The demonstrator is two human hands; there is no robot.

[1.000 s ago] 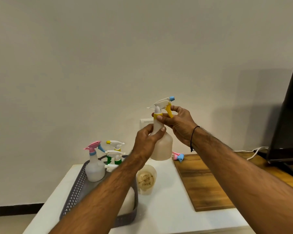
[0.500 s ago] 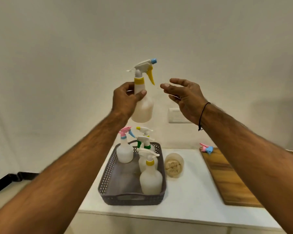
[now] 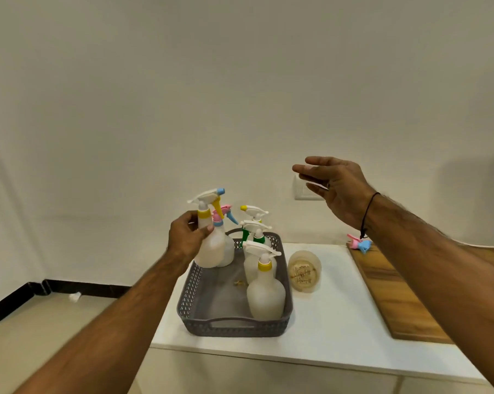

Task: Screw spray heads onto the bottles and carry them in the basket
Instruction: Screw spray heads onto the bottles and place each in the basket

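The left hand [image 3: 189, 237] grips a translucent spray bottle [image 3: 210, 245] around its shoulder, fingers and thumb curled just below the yellow collar; the bottle stands upright with its white spray head [image 3: 207, 196], blue nozzle and yellow trigger on top. It hangs over the far left corner of the grey basket [image 3: 234, 327], and I cannot tell whether its base touches the basket floor. The right hand [image 3: 335, 189] floats up and off to the right, well apart from the bottle, fingers straight and spread, holding nothing.

Right behind the held bottle stands a pink-headed bottle [image 3: 226, 245]. To the right of the left hand, inside the basket, are a green-collared bottle [image 3: 257, 237], another with a yellow nozzle [image 3: 253, 211] behind it, and nearest me a yellow-collared bottle [image 3: 265, 291]. The basket sits on the white table [image 3: 325, 331]. Below the right hand a capless bottle [image 3: 304, 271] lies on its side just beside the basket. Under the right wrist a loose pink and blue spray head [image 3: 359, 243] rests at the far edge of a wooden board [image 3: 405, 302].
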